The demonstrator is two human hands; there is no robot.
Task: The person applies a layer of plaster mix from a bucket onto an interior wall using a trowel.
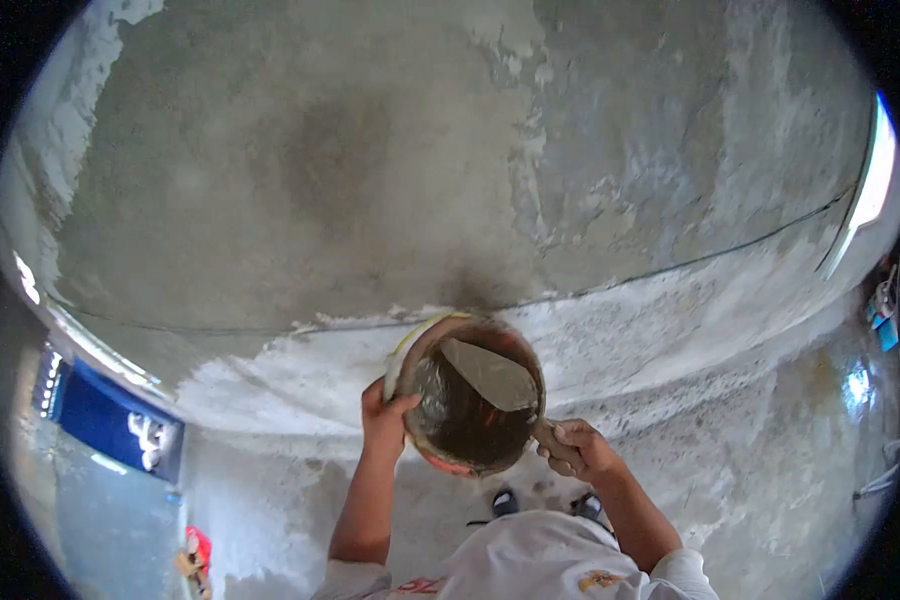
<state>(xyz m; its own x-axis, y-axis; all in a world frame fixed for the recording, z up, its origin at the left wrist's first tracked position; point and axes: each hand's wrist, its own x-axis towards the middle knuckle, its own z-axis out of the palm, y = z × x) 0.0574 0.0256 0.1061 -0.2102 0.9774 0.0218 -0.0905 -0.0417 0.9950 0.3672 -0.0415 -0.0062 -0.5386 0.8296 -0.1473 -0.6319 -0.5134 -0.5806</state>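
Note:
A round bucket (475, 440) with wet grey mortar inside is held up in front of my body, its open top facing me. My left hand (384, 408) grips the bucket's left rim, with the thumb over the edge. In my right hand (582, 450) is the handle of a trowel (495, 375), at the bucket's lower right. The trowel's grey-coated blade lies across the bucket's mouth. The plastered wall (270, 180) is beyond the bucket, darker grey above and whitish lower down.
A thin dark line or cable (710, 258) runs along the wall. A blue panel (110, 415) and a red item (199, 550) are at the left. Bright openings show on both sides. My shoes (505, 502) stand on the rough floor below.

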